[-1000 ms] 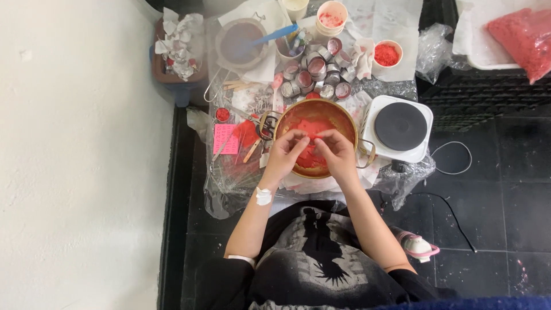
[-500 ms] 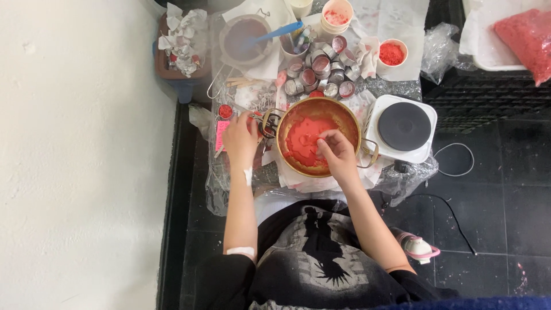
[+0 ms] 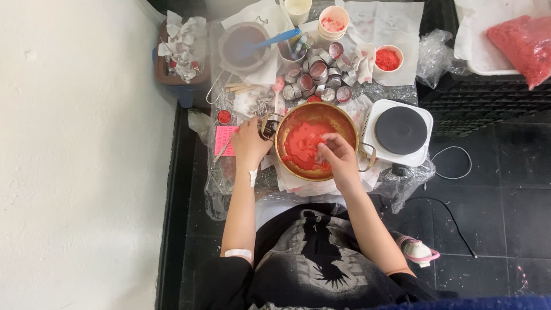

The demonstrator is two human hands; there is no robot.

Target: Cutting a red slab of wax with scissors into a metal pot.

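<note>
Inside the crowded pot [image 3: 317, 143], right hand [image 3: 336, 156] pinching red wax [image 3: 301, 146]; left hand [image 3: 248, 140] gripping its handle [image 3: 266, 126].

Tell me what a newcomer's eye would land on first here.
The gold pot of bright red material at centre, with the right hand dipping into it and the left hand by its left handle. Next, the white hotplate to its right and the cluster of small round tins behind.

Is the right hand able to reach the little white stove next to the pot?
Probably yes. The right hand is over the red stuff in the gold pot, and the white hot plate sits just beside it, with nothing between them.
</note>
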